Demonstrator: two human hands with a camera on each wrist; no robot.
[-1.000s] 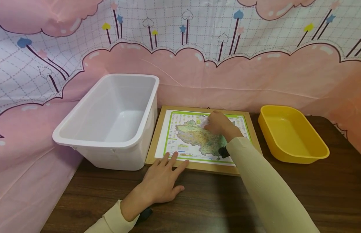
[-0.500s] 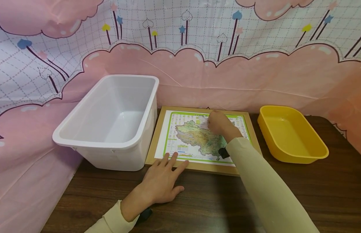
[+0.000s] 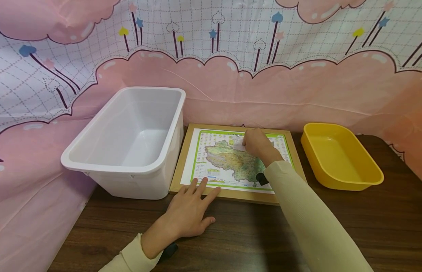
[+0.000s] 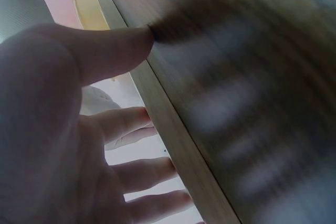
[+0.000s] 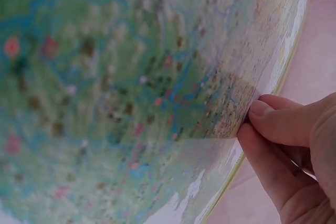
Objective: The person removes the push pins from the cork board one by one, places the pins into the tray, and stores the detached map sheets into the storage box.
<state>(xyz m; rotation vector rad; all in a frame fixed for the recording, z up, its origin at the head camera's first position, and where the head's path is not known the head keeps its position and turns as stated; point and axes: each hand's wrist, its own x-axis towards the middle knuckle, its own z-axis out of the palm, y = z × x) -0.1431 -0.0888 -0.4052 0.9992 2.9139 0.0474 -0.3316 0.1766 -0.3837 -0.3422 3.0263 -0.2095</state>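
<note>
A framed map [image 3: 221, 158] with a wooden rim lies at the middle of the table. My left hand [image 3: 192, 211] is spread at its near edge in the head view, fingertips resting over the frame. The left wrist view shows that hand's fingers [image 4: 142, 174] along the wooden frame edge [image 4: 168, 114], thumb stretched apart. Over the map's upper right part, my right hand [image 3: 260, 143] reaches down with fingers curled. Its thumb and forefinger meet at the glossy map surface in the right wrist view [image 5: 294, 150]; I cannot tell whether a small thing is pinched between the tips.
To the left of the map stands a large white bin [image 3: 164, 158], with nothing seen in it. A shallow yellow tub [image 3: 316, 164] is on the right. Pink patterned cloth [image 3: 265, 94] hangs behind the dark wooden table [image 3: 238, 234].
The right hand's fingertips have shifted slightly to the right on the map and now look tucked in more. The left hand, the map and both containers have stayed put.
</note>
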